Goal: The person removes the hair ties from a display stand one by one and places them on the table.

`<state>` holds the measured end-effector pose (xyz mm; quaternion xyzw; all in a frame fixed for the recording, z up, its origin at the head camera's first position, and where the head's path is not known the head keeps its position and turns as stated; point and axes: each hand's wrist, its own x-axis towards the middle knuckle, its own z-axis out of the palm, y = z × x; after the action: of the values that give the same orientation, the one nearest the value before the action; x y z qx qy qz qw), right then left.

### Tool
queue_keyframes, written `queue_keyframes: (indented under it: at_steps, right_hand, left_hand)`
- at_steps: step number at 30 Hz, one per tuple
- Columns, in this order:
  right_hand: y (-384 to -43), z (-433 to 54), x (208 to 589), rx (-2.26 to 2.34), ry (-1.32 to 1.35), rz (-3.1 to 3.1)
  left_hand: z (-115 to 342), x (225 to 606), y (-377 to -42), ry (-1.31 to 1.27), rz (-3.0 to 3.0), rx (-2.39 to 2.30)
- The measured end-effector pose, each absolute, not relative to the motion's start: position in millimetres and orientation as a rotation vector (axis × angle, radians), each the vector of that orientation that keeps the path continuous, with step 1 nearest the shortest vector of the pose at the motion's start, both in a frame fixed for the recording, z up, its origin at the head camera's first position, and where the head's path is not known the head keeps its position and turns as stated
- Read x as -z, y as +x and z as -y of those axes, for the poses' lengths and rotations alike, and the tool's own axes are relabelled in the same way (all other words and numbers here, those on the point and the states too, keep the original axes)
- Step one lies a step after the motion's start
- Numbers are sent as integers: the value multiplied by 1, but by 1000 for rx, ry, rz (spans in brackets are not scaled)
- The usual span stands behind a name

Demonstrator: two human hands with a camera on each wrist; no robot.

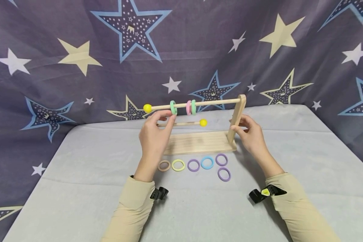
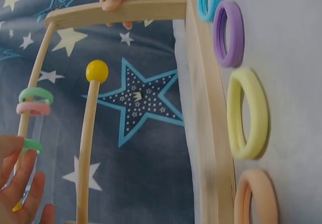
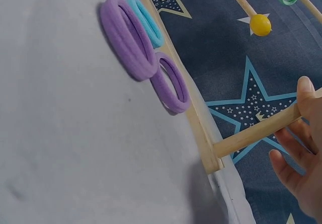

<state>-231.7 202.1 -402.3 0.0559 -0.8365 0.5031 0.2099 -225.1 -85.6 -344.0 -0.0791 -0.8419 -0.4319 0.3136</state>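
hands raised: left [image 1: 153, 134] pinches green ring [image 1: 173, 107] on rod [image 1: 196, 103], right [image 1: 250, 133] grips post [image 1: 236, 118].

Grey table [image 1: 78, 188] bears wooden rack [image 1: 199, 143], loose rings [image 1: 193, 165].

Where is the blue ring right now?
In the head view the blue ring lies flat on the table just in front of the wooden base, between two purple rings, right of centre in the row.

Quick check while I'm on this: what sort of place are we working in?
Probably a staged tabletop set, not a lived-in room: a grey-covered table, a star-print backdrop cloth and a wooden ring-toy rack with loose rings.
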Motion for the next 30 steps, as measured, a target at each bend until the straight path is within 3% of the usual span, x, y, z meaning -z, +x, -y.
queue_keyframes:
  at_steps: [30]
  right_hand:
    - [-231,-201,402,-1409,151,2324]
  left_hand:
    - [128,323,-222,-263,2389,1078]
